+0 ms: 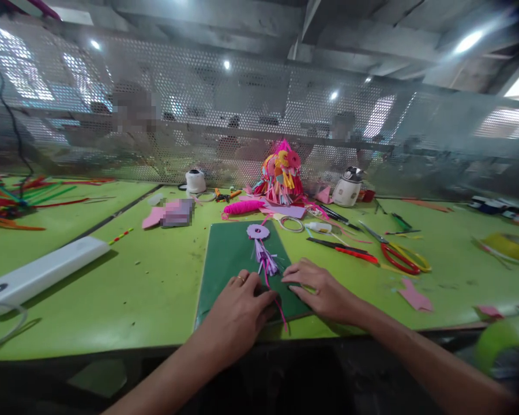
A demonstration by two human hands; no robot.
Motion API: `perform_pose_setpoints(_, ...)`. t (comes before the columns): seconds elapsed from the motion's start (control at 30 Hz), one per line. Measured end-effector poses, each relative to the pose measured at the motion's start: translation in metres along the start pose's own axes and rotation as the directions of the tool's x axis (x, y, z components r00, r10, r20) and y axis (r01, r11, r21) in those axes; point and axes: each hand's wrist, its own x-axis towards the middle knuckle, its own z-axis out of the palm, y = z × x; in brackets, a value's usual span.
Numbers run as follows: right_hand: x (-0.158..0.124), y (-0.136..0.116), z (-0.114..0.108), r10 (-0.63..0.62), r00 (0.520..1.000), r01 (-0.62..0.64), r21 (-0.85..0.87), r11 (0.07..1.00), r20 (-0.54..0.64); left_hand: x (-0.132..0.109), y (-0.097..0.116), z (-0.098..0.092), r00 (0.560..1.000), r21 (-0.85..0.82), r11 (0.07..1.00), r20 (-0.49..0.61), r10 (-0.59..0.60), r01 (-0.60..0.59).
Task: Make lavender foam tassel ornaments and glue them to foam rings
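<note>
A dark green cutting mat lies on the lime-green table. On it rests a small craft piece: a purple paper disc with a purple tassel below and a pink cord trailing toward me. My left hand, a ring on one finger, rests on the mat's near edge with fingers curled loosely beside the tassel's lower end. My right hand lies flat on the mat to the right of the tassel, fingers stretched toward it. Neither hand visibly grips anything.
Red-and-yellow scissors, a red-handled tool, a pink thread spool, a heap of colourful finished crafts, two small white appliances and tape rolls lie behind the mat. A white bar lies left. A perforated screen stands behind.
</note>
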Motion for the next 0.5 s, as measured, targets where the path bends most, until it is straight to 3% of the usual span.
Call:
perform_pose_setpoints(0.17, -0.021, 0.018, -0.026, 0.168, 0.984, -0.17, -0.025, 0.985, -0.058, -0.003, -0.007, -0.001, 0.994, -0.138, 0.988, -0.085, -0.075, 0.063)
perform_pose_setpoints(0.27, -0.03, 0.038, -0.036, 0.249, 0.966, -0.256, -0.158, 0.954, -0.067, -0.001, -0.017, -0.006, 0.987, -0.178, 0.98, -0.115, -0.115, 0.093)
perform_pose_setpoints(0.37, -0.039, 0.071, -0.053, 0.333, 0.933, -0.36, -0.33, 0.873, -0.135, 0.007, -0.011, -0.008, 0.988, -0.12, 0.986, -0.088, -0.129, 0.118)
perform_pose_setpoints(0.5, -0.065, 0.12, -0.092, 0.39, 0.904, -0.428, -0.391, 0.815, -0.177, 0.022, 0.011, 0.003, 0.99, 0.042, 0.989, -0.031, -0.141, 0.142)
